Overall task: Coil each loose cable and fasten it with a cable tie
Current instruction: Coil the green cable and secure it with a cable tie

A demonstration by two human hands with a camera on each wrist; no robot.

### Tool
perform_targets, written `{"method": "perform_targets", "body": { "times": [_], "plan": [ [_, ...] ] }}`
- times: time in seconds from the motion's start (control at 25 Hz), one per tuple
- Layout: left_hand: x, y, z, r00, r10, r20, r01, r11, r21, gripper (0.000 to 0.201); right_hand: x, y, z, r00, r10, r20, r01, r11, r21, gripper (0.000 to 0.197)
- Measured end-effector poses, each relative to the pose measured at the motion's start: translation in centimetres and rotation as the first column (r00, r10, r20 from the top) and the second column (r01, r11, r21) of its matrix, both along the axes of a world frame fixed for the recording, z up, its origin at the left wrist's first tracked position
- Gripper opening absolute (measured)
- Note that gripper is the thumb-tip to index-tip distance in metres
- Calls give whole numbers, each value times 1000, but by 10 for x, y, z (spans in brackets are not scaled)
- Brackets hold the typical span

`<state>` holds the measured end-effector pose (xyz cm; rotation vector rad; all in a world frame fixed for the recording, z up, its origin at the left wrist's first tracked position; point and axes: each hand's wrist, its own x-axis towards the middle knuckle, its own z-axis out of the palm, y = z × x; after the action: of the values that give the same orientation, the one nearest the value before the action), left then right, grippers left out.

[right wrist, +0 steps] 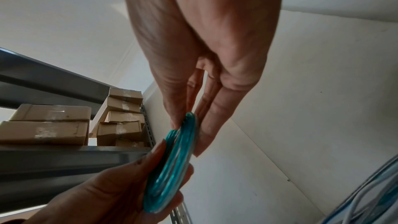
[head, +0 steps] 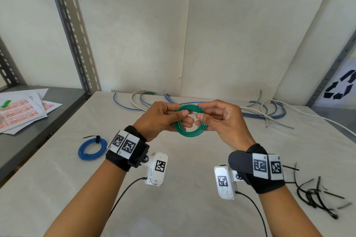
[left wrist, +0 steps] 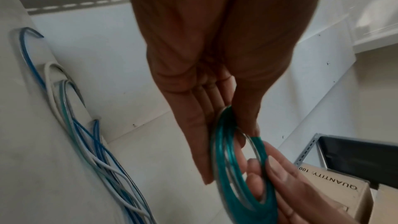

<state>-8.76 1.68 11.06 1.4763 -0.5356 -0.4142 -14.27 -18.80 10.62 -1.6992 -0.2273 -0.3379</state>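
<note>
At the centre of the head view I hold a small round coil of green plastic-sheathed cable (head: 190, 122) above the pale grey table top (head: 192, 208). My left hand (head: 160, 119) pinches the coil's left side, thumb in front and fingers behind; my right hand (head: 221, 121) pinches its right side in the same manner. Both grips are closed on the coil, and no tie is visible around it.

In the left wrist view the green coil (left wrist: 243, 173) sits at lower right, edge-on, between my left fingers (left wrist: 200, 142) and the other hand's fingertips. In the right wrist view the coil (right wrist: 172, 168) runs from centre to lower centre, with my right fingers (right wrist: 211, 125) against its upper rim.

At centre left of the head view a finished coil of blue cable (head: 92, 149) lies flat on the table, bound by a black cable tie (head: 97, 138) at its upper edge. Along the table's far edge, upper centre to right, lie loose blue, white and green cables (head: 265, 110), uncoiled. At lower right a heap of loose black cable ties (head: 316, 196) rests on the table. At left, printed paper sheets with red labels (head: 21, 111) lie on a dark grey shelf (head: 28, 146).
</note>
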Motion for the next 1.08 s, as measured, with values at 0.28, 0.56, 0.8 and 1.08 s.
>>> {"method": "perform_targets", "body": {
  "times": [0.28,0.56,0.8,1.08],
  "plan": [
    [3,8,2,999,36,23,-37,998,60,29,0,2,0,1000,-8,1,8,1000,8,21],
    [4,7,1,998,45,41,-45,999,15,31,0,6,6,1000,-19,14,19,999,-46,19],
    [7,-16,-2,972,-38,-233,54,997,62,56,-2,4,-2,998,-55,3,55,996,-69,20],
    [7,-59,9,956,-46,-291,113,970,215,40,-15,-24,-6,995,-102,-8,101,989,-109,18]
  ]
}}
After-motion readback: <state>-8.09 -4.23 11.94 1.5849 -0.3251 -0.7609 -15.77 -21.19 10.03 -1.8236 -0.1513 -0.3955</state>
